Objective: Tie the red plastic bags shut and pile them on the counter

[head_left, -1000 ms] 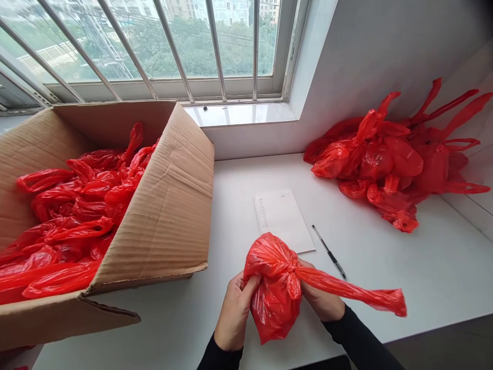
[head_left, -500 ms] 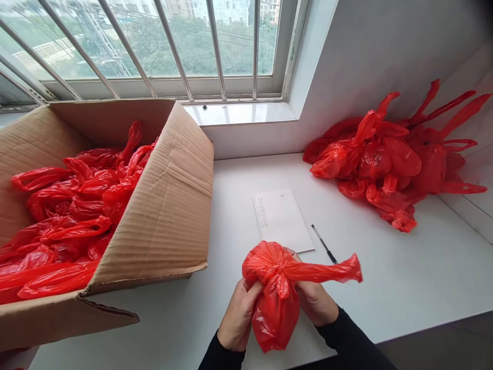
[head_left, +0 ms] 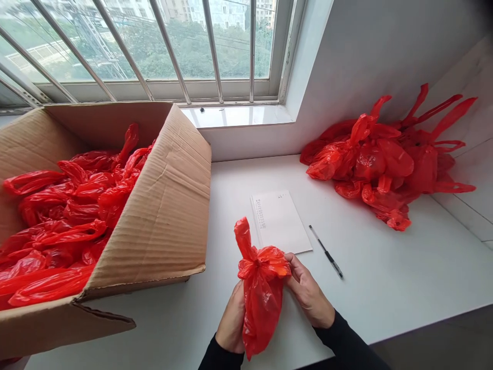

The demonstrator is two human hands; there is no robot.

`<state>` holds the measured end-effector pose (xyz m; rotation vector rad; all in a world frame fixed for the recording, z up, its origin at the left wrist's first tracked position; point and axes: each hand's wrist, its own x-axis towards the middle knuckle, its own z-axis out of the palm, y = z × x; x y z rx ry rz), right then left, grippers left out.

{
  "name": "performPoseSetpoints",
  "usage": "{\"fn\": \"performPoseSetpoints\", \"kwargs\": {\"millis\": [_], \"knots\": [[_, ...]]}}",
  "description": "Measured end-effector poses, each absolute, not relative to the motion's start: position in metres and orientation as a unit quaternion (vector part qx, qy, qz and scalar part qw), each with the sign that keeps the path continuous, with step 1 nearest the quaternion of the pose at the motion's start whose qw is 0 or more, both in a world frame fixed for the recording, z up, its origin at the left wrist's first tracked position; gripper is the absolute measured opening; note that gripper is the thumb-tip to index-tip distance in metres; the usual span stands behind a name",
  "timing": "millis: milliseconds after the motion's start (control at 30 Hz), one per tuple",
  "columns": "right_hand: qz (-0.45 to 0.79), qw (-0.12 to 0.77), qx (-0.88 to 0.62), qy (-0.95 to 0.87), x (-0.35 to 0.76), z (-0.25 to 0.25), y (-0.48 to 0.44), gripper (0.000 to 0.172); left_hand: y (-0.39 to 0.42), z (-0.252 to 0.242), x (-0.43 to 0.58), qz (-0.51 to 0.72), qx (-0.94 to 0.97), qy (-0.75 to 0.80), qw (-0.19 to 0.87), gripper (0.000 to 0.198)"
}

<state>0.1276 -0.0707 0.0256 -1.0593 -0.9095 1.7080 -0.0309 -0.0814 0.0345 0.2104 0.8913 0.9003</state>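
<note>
A knotted red plastic bag is held up between both hands over the front of the white table. My left hand grips its left side, with most of the fingers hidden behind the bag. My right hand pinches the bag's upper right edge between thumb and fingers. The bag's tied end points up and to the left. What is inside the bag cannot be made out. Just beyond the bag lie a notebook with handwriting and a black pen.
At the left stands a large open cardboard box filled with red plastic bags. A heap of knotted red bags rests against the wall at the back right. Behind the table is a barred window with a sill.
The bag has been turned in the hands: its tied end pointed right and now points up-left. My right hand has shifted to the bag's upper right edge, showing more of its fingers.
</note>
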Motion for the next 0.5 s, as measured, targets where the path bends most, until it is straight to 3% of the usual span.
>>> {"fn": "performPoseSetpoints", "kwargs": {"millis": [100,300,500], "knots": [[0.694,0.445,-0.438,-0.358,0.126,0.023,-0.072,0.031,-0.084,0.032,-0.032,0.423,0.079,0.418,0.800,0.025],[0.696,0.443,-0.439,-0.356,0.128,0.017,-0.073,0.056,-0.084,0.027,-0.031,0.394,0.163,0.440,0.790,0.027],[0.676,0.458,-0.444,-0.368,0.127,0.027,-0.072,0.039,-0.080,0.028,-0.031,0.409,0.226,0.463,0.753,0.027]]}}
